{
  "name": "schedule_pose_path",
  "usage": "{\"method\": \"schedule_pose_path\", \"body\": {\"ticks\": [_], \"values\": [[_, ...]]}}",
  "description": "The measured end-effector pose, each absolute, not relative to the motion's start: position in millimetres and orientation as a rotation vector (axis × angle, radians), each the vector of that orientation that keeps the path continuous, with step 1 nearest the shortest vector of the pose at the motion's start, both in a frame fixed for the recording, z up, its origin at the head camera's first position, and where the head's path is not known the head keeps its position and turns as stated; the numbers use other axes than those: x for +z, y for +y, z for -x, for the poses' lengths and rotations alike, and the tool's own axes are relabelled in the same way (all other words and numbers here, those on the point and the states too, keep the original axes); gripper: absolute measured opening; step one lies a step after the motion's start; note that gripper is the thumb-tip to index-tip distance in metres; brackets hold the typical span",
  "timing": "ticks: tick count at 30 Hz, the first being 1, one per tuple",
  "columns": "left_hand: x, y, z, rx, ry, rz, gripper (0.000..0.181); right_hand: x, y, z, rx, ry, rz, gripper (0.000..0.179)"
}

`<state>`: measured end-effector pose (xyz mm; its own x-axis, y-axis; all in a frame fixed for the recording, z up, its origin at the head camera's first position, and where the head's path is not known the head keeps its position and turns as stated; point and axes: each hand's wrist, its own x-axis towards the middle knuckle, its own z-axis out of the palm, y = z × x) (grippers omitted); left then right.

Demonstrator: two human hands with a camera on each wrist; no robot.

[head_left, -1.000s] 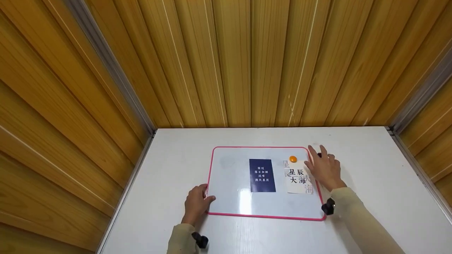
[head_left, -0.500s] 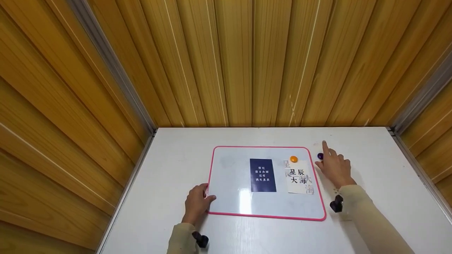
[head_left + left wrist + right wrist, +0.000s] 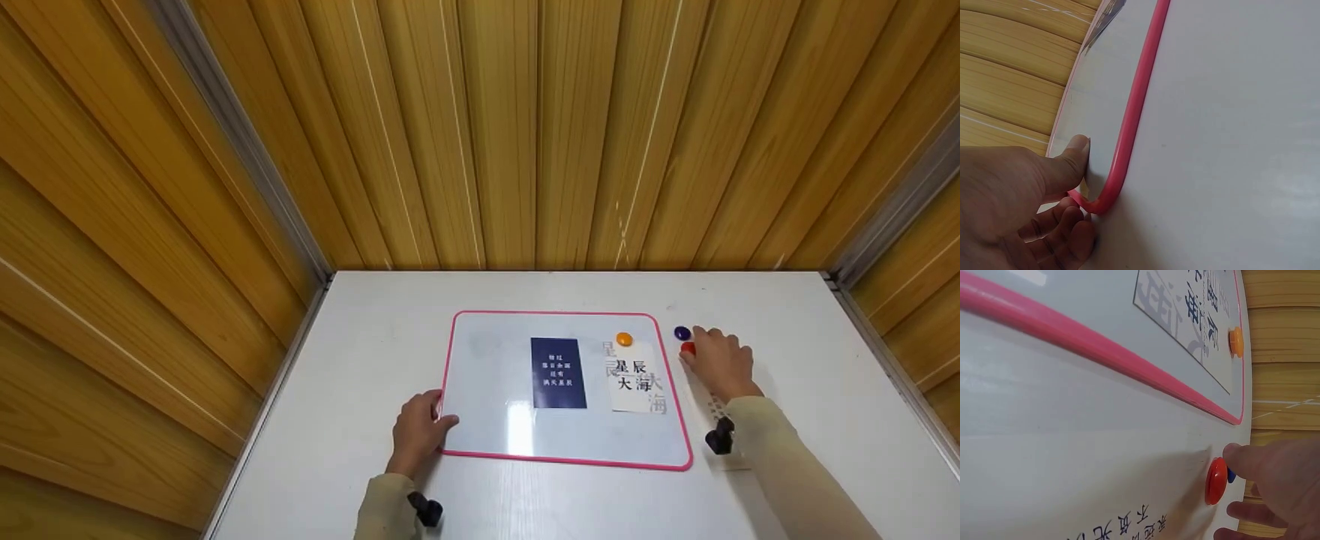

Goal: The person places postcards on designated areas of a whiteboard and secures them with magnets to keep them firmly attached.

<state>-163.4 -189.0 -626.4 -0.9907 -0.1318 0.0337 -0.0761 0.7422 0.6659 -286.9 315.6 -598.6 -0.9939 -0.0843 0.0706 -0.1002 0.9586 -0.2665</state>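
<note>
Grooved wood-grain wall (image 3: 495, 150) behind; left hand (image 3: 420, 433) pinches a pink-rimmed board (image 3: 484, 405); right hand (image 3: 722, 366) arches, a glossy red disc (image 3: 1216, 481) beside its parted thumb (image 3: 1243, 459) and fingers (image 3: 1247, 512), grip unclear.

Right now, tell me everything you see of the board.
The board is a pale, glossy rectangle with rounded corners and a pink, plastic-looking rim. It lies on the table, reflecting light near its front edge. A blue card and a white card lie on it, an orange disc at the latter's top edge. The left hand grips its near left corner.
</note>
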Motion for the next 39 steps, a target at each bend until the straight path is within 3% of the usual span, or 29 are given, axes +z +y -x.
{"method": "schedule_pose_path", "body": {"ticks": [16, 39], "values": [[-626.3, -188.6, 163.4, -1.090, -2.863, -0.185, 0.053, -605.0, 318.0, 287.8, 0.414, -3.059, -0.162, 0.038], [-629.8, -190.3, 163.3, -1.101, -2.854, -0.170, 0.054, -609.5, 318.8, 283.7, 0.451, -3.011, -0.200, 0.037]]}}
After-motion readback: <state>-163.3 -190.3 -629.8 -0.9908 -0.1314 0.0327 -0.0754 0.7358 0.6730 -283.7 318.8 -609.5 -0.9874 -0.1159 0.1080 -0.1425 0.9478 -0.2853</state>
